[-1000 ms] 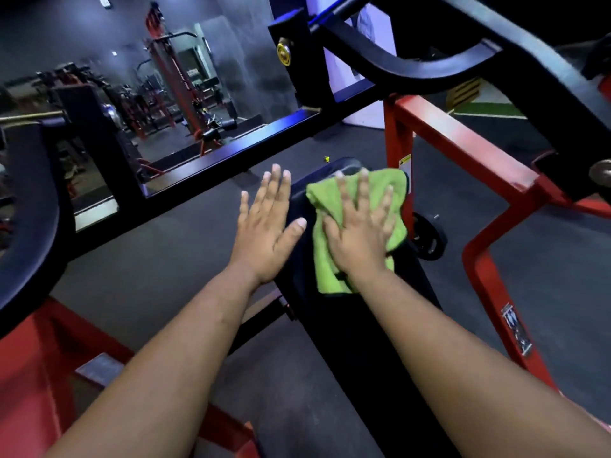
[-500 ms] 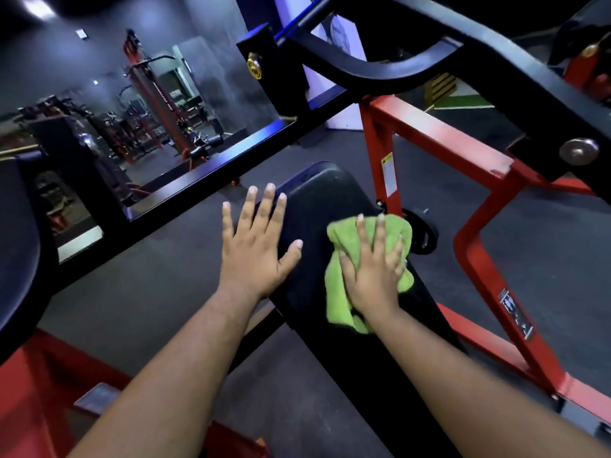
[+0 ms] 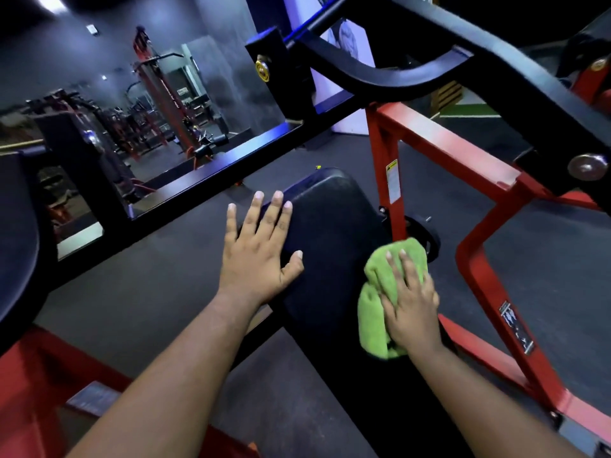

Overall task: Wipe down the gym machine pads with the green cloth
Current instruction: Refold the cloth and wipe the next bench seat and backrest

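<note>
— Cloth's come down the pad?
— Yes, the green cloth slid back to the pad's right edge under the right hand's flat fingers. Left hand stays flat, fingers released. Far end looks wiped; near stretch remains.

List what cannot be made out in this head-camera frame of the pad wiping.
- Head view: the strip of long black padded bench beneath the bunched green cloth, covered by the cloth and the right hand.
- Head view: the pad's near end, cut off by the bottom edge and crossed by the right forearm.
- Head view: the wording on the white warning sticker on the red steel upright, too small.
- Head view: the left hand hides the pad edge beneath it.
</note>
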